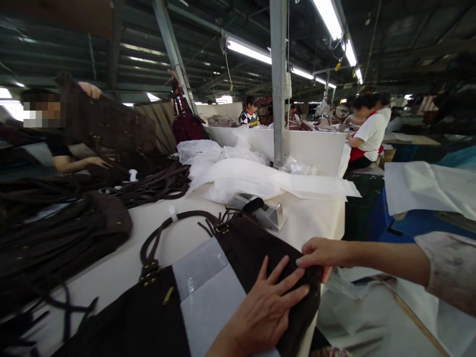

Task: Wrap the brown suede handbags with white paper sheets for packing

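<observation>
A dark brown handbag [128, 317] lies on the white table, its looped handle toward the far side. Across its middle rests a strip of whitish translucent paper [208, 287]. My left hand [262, 305] is spread flat on the bag's right part, fingers apart, pressing the dark fabric. At the bag's right edge, my right hand [323, 253] grips the fabric between thumb and fingers. Both hands are close together, almost touching. A grey tape dispenser [273, 215] stands just beyond the bag, partly hidden by it.
More dark brown bags [100, 228] and straps [163, 181] heap up on the left, where a co-worker [84, 161] lifts one. White packing sheets [238, 173] lie at the back by a metal post [278, 84]. Right of the table is a blue bin [412, 230] with paper on top.
</observation>
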A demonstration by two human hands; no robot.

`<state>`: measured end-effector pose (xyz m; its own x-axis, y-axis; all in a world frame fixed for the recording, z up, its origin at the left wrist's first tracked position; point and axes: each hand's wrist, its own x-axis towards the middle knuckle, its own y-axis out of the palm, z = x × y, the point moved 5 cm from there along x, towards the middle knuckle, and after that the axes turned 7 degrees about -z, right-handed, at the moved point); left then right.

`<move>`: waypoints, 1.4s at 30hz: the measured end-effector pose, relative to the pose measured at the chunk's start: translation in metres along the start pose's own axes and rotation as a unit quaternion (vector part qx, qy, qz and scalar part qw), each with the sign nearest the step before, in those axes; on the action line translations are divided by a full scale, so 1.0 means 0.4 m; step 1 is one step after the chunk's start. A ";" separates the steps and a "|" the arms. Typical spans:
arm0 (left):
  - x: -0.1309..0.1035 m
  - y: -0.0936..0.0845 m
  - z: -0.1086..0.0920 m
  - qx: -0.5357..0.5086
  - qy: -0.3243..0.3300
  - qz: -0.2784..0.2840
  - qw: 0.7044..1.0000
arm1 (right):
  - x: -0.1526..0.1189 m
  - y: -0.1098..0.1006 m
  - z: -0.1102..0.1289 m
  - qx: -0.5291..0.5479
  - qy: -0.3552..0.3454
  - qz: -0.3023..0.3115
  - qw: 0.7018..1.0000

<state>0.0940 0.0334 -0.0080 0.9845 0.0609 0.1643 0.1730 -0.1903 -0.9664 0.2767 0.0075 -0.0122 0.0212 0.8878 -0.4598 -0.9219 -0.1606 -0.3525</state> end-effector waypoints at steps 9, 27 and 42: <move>0.001 0.004 -0.002 -0.036 0.019 0.009 0.999 | 0.041 -0.005 -0.080 0.086 -0.127 -0.054 0.987; -0.003 -0.014 -0.007 -0.023 0.019 -0.015 0.999 | -0.022 0.026 -0.041 0.203 0.134 0.229 0.943; -0.017 -0.044 -0.003 -0.043 0.008 -0.058 0.997 | 0.023 0.007 0.005 0.261 -0.061 0.047 0.962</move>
<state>0.0844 0.0353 0.0081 0.9578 0.0724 0.2782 0.2874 -0.2663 -0.9201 0.2735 0.0161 -0.0159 -0.0881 0.9293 -0.3586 -0.9869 -0.0326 0.1580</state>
